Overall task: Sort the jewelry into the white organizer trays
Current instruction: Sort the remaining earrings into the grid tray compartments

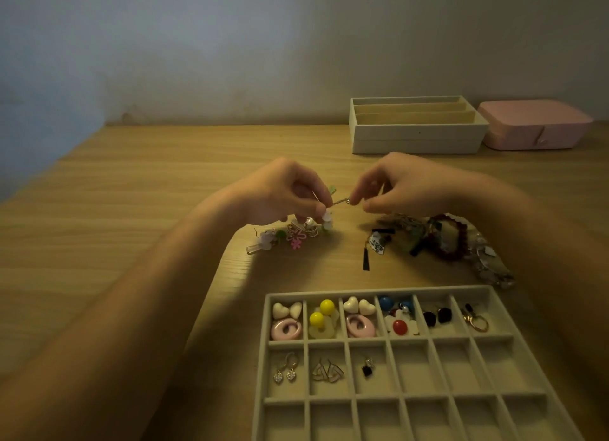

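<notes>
My left hand (283,190) and my right hand (402,187) pinch the two ends of a thin metal earring (339,202) with white flower beads, held just above the wooden table. Below my left hand lies a small pile of loose jewelry (290,236) with pink and white flowers. A darker pile of jewelry (441,239) lies under my right wrist. The white compartment tray (389,399) sits in front, its far row filled with heart, ball and ring earrings, and three near-left cells hold small pairs.
A stack of white organizer trays (417,141) with long slots stands at the back right, next to a pink jewelry box (534,124). The wall runs along the table's far edge. Bare wood lies to the left.
</notes>
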Available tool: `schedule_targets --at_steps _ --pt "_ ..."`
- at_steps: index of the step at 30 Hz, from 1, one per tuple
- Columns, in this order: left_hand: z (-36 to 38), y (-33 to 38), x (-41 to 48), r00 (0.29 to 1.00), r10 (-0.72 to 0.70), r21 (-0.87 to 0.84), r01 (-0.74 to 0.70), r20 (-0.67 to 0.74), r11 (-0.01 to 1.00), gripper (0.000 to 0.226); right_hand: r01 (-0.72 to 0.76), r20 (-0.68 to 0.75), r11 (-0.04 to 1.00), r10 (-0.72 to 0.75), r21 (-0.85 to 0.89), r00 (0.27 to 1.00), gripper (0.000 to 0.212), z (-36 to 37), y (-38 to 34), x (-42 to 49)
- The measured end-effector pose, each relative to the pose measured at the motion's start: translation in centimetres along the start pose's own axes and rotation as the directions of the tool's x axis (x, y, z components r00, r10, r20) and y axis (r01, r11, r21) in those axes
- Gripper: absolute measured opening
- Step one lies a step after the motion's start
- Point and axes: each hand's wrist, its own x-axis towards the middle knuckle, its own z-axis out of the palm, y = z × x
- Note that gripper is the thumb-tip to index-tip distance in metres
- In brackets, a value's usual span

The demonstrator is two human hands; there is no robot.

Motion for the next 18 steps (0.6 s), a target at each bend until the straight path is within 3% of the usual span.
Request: schedule_targets --at_steps 2,4,6,8,12,15,18 --pt "0.0 -0.4 0.1 0.999 -0.011 -0.029 0.011 -0.033 1.0 0.01 0.008 -0.084 0.999 -0.005 0.04 0.996 0.021 0.7 -0.5 1.3" --pt "-0.4 -1.3 0.3 0.982 -0.034 -0.103 0.015 -0.184 0.995 0.008 0.001 -0.173 0.999 0.008 0.051 0.985 0.026 1.3 -0.7 2.7" --pt "-0.8 -2.8 0.7 0.929 -0.081 -0.042 0.07 -0.362 0.997 0.008 -0.012 -0.22 0.999 0.019 0.032 0.975 0.029 1.6 -0.6 3.8" --pt "-0.9 -3.8 0.9 0.889 -0.115 0.051 0.153 -0.444 0.987 0.008 -0.006 -0.193 1.0 0.01 0.018 0.981 0.026 1.7 -0.4 4.4" --pt "-1.0 -4.7 1.1 0.922 -0.116 0.114 0.169 -0.369 0.979 0.013 0.035 -0.081 0.999 -0.036 -0.019 0.996 0.024 2.0 -0.8 5.2" --pt "-1.1 -5.0 1.1 0.961 -0.116 0.146 0.156 -0.251 0.977 0.018 0.047 -0.055 0.994 -0.053 -0.098 0.997 0.024 2.2 -1.1 5.6" --pt "-0.9 -5.3 1.1 0.968 -0.082 0.199 0.131 -0.239 0.971 0.015 0.042 -0.051 0.988 -0.05 -0.15 0.997 0.018 2.3 -1.0 5.9"
